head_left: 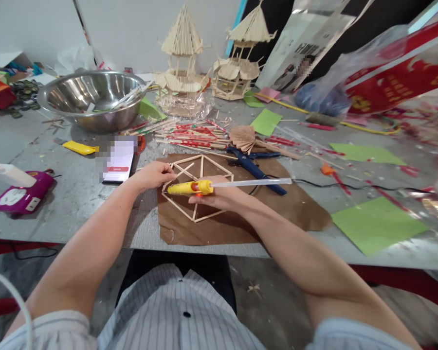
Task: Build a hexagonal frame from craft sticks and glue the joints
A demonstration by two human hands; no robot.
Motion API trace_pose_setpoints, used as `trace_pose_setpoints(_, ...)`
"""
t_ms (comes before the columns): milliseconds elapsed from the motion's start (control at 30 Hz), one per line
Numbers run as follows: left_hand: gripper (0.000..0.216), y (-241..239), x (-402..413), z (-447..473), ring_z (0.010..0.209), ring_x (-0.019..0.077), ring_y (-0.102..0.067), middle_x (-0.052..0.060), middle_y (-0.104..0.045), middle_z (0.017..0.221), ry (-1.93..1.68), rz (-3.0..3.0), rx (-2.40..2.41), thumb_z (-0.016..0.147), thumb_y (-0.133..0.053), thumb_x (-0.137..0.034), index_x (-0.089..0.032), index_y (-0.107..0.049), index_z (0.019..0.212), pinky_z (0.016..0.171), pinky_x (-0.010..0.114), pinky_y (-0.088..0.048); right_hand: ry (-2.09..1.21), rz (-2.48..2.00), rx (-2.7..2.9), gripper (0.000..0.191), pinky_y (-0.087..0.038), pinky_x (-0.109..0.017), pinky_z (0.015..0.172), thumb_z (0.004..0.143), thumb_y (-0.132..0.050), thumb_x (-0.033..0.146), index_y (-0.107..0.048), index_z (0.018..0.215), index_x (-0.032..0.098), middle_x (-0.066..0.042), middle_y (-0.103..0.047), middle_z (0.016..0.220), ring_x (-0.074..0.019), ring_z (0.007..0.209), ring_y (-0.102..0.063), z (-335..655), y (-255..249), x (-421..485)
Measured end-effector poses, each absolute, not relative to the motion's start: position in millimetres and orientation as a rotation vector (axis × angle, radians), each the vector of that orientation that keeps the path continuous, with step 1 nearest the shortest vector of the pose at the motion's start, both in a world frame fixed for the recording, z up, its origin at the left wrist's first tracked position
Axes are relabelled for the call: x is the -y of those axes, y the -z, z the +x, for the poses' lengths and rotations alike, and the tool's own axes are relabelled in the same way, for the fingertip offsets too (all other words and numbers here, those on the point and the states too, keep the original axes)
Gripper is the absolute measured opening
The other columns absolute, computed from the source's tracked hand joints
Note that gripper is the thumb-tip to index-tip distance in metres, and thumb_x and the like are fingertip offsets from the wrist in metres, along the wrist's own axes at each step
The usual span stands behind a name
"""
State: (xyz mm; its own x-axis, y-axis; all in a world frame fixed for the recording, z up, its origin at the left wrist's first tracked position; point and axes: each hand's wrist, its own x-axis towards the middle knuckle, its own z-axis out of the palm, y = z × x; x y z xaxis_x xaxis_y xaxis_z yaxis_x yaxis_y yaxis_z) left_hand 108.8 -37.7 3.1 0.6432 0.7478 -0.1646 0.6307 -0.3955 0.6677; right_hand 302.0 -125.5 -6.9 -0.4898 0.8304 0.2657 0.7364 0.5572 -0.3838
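A hexagon frame of thin wooden sticks lies flat on a brown paper sheet in front of me. My right hand is closed around a yellow glue gun with a long clear glue stick poking out to the right; its nozzle points left at the frame's left corner. My left hand pinches a short wooden stick that slants into the frame. A black cord runs off to the right from the gun.
A phone and yellow cutter lie left of the frame; a steel bowl stands behind. Blue scissors, loose chopsticks, two stick pagodas, green paper sheets and red packaging crowd the back and right.
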Motion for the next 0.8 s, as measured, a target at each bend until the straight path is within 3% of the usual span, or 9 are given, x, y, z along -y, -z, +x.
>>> trace_pose_setpoints(800, 0.026, -4.1, 38.4, 109.4, 0.041, 0.0052, -0.032, -0.006, -0.041, 0.043, -0.192, 2.088, -1.071, 0.069, -0.049, -0.039, -0.014, -0.057, 0.071, 0.043, 0.019, -0.025, -0.352, -1.261, 2.343, 0.036, -0.029, -0.023, 0.051, 0.073, -0.051, 0.050, -0.060, 0.066, 0.015, -0.002, -0.055, 0.060, -0.0102, 0.053, -0.044, 300.7, 7.4, 127.3)
